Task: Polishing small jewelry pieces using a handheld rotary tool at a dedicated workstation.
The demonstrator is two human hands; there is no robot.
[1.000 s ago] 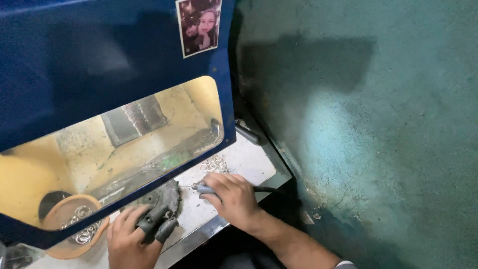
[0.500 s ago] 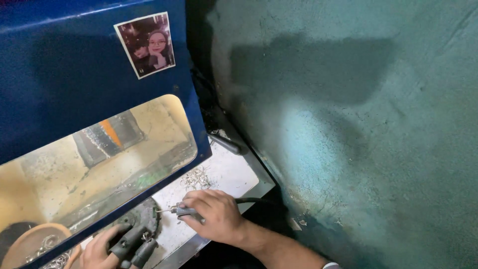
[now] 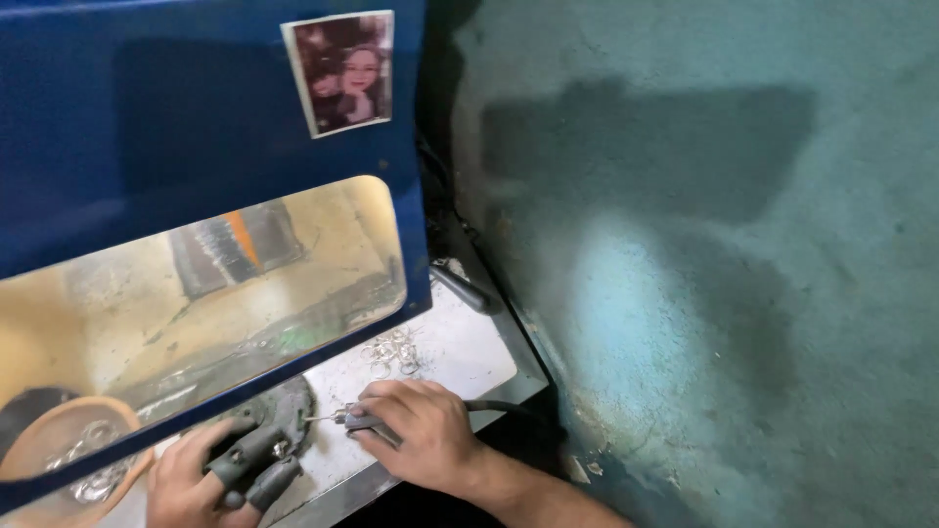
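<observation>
Right hand (image 3: 421, 440) clenches a thin metal tool (image 3: 344, 419), tip protruding past its fingers; left hand (image 3: 201, 479) grips dark handles (image 3: 252, 464).

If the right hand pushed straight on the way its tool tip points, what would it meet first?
Likely the dark round metal piece just left of the tip, where the left hand rests. The right hand grips a thin pointed tool; depth is unclear.

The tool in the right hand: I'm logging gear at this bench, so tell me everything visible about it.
The tool is slim and pen-like, with a grey body that looks metal and a thin tip pointing left toward the dark round block. It lies nearly flat, just above the pale bench top. The right hand wraps over it, fingers curled on top. A dark cable runs right from behind the hand.
</observation>
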